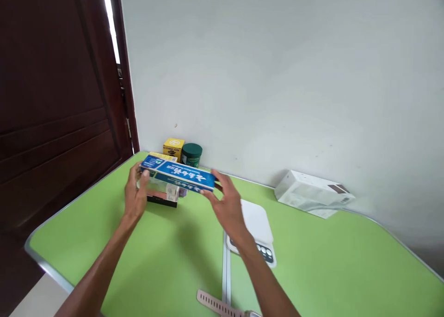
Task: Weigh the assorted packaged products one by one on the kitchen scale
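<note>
A long blue toothpaste box (180, 172) with white lettering is held up level over the table, one end in each hand. My left hand (136, 187) grips its left end, thumb in front. At the right end, my right hand (227, 201) has its thumb below and fingers on top. Behind and under the toothpaste box stand a yellow box (173, 146), a dark green round tub (192, 154) and a black-based carton (161, 199), partly covered by it. Just right of my right hand lies a white kitchen scale (257, 222), partly hidden by my forearm.
The green folding table (156, 261) has a metal edge and a centre seam. A white box (312, 193) lies by the wall at the right. A watch with a pink strap (218, 303) is at the near edge of view. A dark wooden door (52, 99) stands left.
</note>
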Demonstrator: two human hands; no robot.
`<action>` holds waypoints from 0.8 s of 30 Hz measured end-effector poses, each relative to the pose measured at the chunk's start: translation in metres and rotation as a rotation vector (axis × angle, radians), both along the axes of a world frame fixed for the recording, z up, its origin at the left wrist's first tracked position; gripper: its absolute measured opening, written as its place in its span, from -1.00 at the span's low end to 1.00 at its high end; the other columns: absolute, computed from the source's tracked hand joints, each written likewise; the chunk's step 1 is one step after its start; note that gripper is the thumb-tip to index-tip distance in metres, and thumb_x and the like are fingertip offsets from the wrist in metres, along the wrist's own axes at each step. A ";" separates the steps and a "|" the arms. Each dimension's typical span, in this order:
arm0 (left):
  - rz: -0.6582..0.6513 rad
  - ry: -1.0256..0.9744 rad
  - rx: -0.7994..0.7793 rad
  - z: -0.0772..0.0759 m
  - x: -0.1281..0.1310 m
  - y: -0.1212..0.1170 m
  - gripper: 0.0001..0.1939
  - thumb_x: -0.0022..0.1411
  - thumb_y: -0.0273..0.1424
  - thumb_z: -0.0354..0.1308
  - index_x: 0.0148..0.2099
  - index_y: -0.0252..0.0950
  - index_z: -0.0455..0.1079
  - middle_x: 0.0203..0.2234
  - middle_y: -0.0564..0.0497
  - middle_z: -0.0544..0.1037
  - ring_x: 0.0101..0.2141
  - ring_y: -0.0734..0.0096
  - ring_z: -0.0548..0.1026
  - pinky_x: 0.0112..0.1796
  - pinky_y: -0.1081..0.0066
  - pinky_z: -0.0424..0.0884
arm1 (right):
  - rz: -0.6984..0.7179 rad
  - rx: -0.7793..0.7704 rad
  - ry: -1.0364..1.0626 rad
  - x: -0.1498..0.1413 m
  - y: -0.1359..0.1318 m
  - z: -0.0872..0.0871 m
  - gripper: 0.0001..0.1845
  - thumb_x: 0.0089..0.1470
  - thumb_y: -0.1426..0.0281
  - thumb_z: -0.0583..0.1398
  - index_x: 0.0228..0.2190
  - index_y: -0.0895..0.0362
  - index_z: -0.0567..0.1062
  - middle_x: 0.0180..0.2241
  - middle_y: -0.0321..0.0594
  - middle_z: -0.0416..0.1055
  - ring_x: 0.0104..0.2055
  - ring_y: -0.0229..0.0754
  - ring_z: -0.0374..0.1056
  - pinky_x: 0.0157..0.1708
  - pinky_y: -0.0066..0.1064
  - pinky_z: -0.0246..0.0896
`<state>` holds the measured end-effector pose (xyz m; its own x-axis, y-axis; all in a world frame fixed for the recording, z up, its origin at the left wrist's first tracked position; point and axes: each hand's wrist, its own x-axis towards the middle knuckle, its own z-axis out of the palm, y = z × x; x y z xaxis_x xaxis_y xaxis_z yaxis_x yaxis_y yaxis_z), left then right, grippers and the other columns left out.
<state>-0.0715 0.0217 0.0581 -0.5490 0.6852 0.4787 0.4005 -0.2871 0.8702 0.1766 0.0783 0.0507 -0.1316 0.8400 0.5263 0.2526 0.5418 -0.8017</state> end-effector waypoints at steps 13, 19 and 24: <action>-0.586 -0.099 -0.232 -0.095 0.174 0.022 -0.16 0.28 0.00 0.26 0.44 -0.27 0.12 0.37 -0.31 0.32 0.36 -0.03 0.34 0.37 -0.03 0.21 | -0.319 -0.266 0.121 0.207 -0.040 -0.074 -0.27 -0.01 0.08 0.38 0.18 -0.01 0.49 0.25 -0.06 0.45 0.24 0.17 0.43 0.24 0.11 0.39; -0.585 -0.003 -0.286 -0.104 0.173 0.030 -0.20 0.31 0.03 0.23 0.42 -0.24 0.14 0.36 -0.30 0.35 0.32 -0.02 0.39 0.33 -0.05 0.28 | -0.258 -0.346 0.224 0.216 -0.033 -0.094 -0.08 -0.02 0.02 0.42 0.31 0.00 0.35 0.31 0.04 0.38 0.34 0.20 0.33 0.32 0.15 0.26; -0.486 -0.020 -0.327 -0.111 0.158 0.034 -0.25 0.36 0.14 0.09 0.38 -0.23 0.20 0.32 -0.32 0.39 0.30 -0.02 0.42 0.30 -0.03 0.33 | -0.319 -0.454 0.413 0.229 -0.043 -0.103 -0.09 0.11 -0.15 0.31 0.33 0.00 0.30 0.39 0.07 0.27 0.40 0.19 0.26 0.35 0.13 0.21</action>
<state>0.0869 0.0561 -0.0529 -0.1414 0.9710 0.1928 0.2731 -0.1489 0.9504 0.4057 0.0353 -0.0522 0.2945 0.9533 0.0673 -0.0311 0.0799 -0.9963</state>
